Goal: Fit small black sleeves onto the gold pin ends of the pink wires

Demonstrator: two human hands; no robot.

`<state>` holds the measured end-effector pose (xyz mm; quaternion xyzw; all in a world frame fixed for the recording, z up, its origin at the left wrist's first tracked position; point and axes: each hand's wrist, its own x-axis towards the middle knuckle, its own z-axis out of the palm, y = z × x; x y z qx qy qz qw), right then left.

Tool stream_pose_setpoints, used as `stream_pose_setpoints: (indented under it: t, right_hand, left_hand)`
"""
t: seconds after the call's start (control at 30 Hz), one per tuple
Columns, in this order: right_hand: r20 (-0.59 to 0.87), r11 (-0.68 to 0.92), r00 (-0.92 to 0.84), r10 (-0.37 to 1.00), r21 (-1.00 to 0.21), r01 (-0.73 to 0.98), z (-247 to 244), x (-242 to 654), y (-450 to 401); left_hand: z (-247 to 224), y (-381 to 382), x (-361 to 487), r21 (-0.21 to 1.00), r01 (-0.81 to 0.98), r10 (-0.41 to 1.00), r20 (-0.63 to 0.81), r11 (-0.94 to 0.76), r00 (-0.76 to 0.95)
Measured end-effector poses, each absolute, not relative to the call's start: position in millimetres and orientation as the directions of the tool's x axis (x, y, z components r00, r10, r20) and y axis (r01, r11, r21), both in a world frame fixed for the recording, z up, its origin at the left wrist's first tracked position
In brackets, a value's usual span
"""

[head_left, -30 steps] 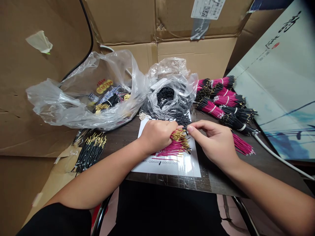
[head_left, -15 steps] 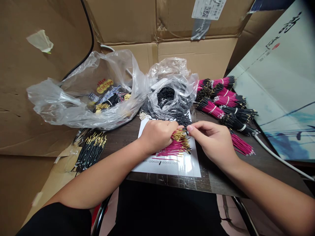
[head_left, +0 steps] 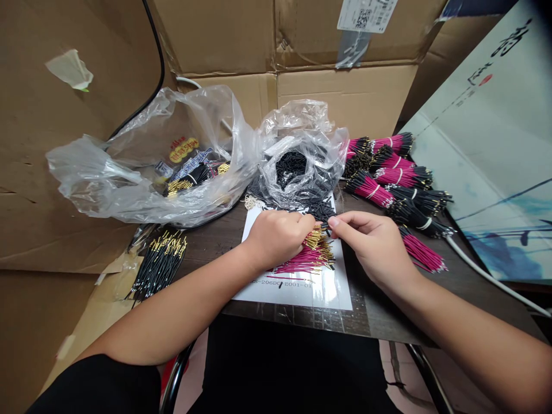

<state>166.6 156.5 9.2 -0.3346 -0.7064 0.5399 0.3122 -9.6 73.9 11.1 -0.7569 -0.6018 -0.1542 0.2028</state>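
Note:
My left hand [head_left: 280,233] is a closed fist around some pink wires with gold tips, their tips pointing right. More of these pink wires [head_left: 297,263] lie under it on a white printed sheet [head_left: 293,297]. My right hand [head_left: 368,238] pinches a small black sleeve [head_left: 329,226] between thumb and forefinger, close against the gold tips [head_left: 318,236]. Whether the sleeve sits on a tip is too small to tell. Just behind both hands is a loose heap of black sleeves [head_left: 321,211].
A clear bag of black sleeves [head_left: 291,167] stands behind the heap. A larger plastic bag [head_left: 129,184] holds more wires at the left. Black wires with gold tips [head_left: 159,264] lie near the left arm. Tied pink and black bundles [head_left: 397,175] are piled at the right, before a white cable [head_left: 483,276].
Both hands stay almost in place. My left thumb side and right fingertips have shifted very slightly by the gold tips.

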Motion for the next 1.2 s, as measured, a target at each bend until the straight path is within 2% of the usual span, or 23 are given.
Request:
stream_pose_setpoints:
  t: [0.2, 0.3, 0.43, 0.57, 0.7, 0.77, 0.87, 0.93, 1.07, 1.2]
  right_hand:
    - [0.061, 0.165, -0.576, 0.815, -0.978, 0.129, 8, 166, 157]
    - [0.099, 0.241, -0.556, 0.825, -0.952, 0.188, 12, 167, 152]
    - [0.223, 0.409, -0.554, 0.802, -0.881, 0.238, 15, 167, 145]
    - [0.281, 0.47, -0.602, 0.747, -0.864, 0.179, 13, 166, 145]
    - [0.409, 0.563, -0.588, 0.698, -0.821, 0.096, 12, 166, 149]
    - [0.5, 0.649, -0.58, 0.644, -0.758, 0.067, 15, 167, 150]
    - [0.529, 0.676, -0.596, 0.604, -0.736, 0.031, 20, 168, 149]
    - [0.498, 0.643, -0.61, 0.616, -0.766, 0.024, 22, 168, 148]
    - [0.444, 0.572, -0.625, 0.642, -0.82, 0.005, 24, 169, 148]
    - [0.477, 0.597, -0.621, 0.622, -0.802, -0.019, 23, 171, 147]
  left_hand:
    - [13, 73, -9, -0.138, 0.972, 0.862, 0.451, -0.19, 0.233]
    - [13, 73, -7, -0.132, 0.975, 0.871, 0.44, -0.178, 0.219]
    - [9, 72, -6, -0.092, 0.98, 0.884, 0.421, -0.179, 0.201]
    - [5, 72, -6, 0.036, 0.976, 0.899, 0.398, -0.216, 0.184]
    - [12, 72, -3, 0.323, 0.912, 0.935, 0.325, -0.252, 0.144]
    - [18, 72, 0, 0.527, 0.817, 0.961, 0.248, -0.236, 0.118]
    - [29, 71, 5, 0.831, 0.543, 0.988, 0.046, -0.121, 0.15]
    - [35, 71, 6, 0.939, 0.344, 0.973, -0.062, -0.018, 0.221]
    - [37, 70, 5, 0.981, 0.104, 0.937, -0.185, 0.161, 0.297]
    - [33, 69, 0, 0.905, -0.124, 0.844, -0.321, 0.407, 0.43]
